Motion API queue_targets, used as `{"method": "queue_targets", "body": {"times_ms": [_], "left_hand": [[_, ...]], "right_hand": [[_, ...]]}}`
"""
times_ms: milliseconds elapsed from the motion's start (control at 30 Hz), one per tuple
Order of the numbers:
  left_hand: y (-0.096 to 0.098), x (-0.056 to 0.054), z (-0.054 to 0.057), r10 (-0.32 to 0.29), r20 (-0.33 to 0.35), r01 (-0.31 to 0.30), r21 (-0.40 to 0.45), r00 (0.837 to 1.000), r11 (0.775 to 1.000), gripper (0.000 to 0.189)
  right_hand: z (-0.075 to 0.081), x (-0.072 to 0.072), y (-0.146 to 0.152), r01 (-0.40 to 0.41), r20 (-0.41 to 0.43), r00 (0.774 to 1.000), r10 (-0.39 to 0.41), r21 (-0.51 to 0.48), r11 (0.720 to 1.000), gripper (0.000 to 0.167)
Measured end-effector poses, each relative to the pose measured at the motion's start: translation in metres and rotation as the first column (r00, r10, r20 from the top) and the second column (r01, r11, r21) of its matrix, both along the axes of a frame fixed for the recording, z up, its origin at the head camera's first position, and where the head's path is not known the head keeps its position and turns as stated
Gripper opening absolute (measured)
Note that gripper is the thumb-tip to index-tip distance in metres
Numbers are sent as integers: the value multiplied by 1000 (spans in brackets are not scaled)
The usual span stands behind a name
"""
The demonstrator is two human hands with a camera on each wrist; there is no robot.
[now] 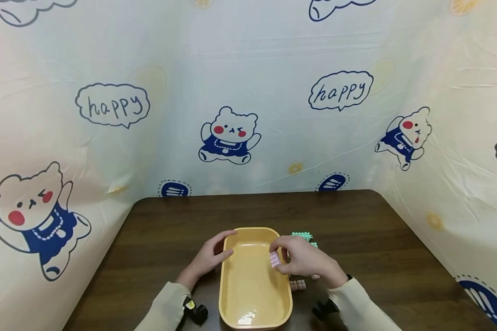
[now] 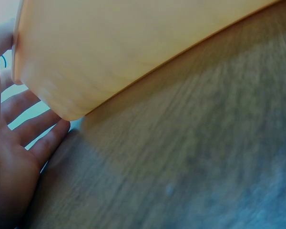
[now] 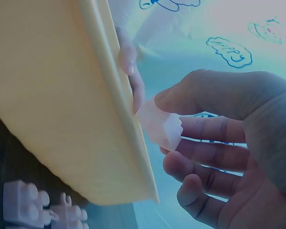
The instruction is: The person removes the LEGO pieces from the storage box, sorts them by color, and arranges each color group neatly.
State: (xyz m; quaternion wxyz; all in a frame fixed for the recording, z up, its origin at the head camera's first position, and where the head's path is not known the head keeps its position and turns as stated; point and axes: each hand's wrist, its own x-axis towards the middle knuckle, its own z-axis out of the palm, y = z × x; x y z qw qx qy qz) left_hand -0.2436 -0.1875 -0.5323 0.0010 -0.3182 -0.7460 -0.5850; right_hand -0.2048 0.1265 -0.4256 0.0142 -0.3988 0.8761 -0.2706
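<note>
A long yellow tray (image 1: 255,285) with rounded corners lies on the table. My left hand (image 1: 210,255) holds its left side, thumb over the rim and the other fingers along the outer wall; in the left wrist view those fingers reach the tray's lower corner. My right hand (image 1: 304,258) pinches a pale pink toy building brick (image 1: 274,259) between thumb and fingers, over the tray's right rim. In the right wrist view the studs of the pink brick (image 3: 157,124) face the palm, and its near end overlaps the rim.
Green building bricks (image 1: 302,236) lie on the dark wooden table (image 1: 182,214) to the right of the tray, partly behind my right hand. Dusky pink bricks (image 1: 297,285) sit beside the tray's lower right side. A printed cloth (image 1: 273,82) hangs behind the table and at both sides.
</note>
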Motion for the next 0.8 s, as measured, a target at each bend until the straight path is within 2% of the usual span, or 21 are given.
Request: {"method": "queue_targets", "body": {"times_ms": [267, 467, 600, 667, 700, 800], "left_hand": [[0, -1, -1, -2, -3, 2, 3, 1000, 1000, 49], [1, 1, -2, -8, -5, 9, 11, 1000, 1000, 50], [3, 9, 16, -19, -8, 19, 10, 1000, 1000, 49], [3, 11, 21, -27, -1, 27, 4, 1000, 1000, 48], [3, 11, 21, -25, -1, 25, 2, 1000, 1000, 49], [2, 5, 11, -20, 0, 20, 0, 1000, 1000, 50]], "right_hand": [[-2, 3, 22, 25, 2, 1000, -25, -67, 997, 30], [-9, 7, 45, 72, 44, 997, -68, -88, 994, 30], [-16, 10, 61, 89, 55, 995, -84, -86, 992, 29], [-19, 14, 69, 98, 72, 993, -92, -86, 991, 30], [-20, 15, 73, 106, 88, 991, -98, -83, 991, 30], [-24, 21, 84, 122, 136, 985, -111, -79, 989, 31]]}}
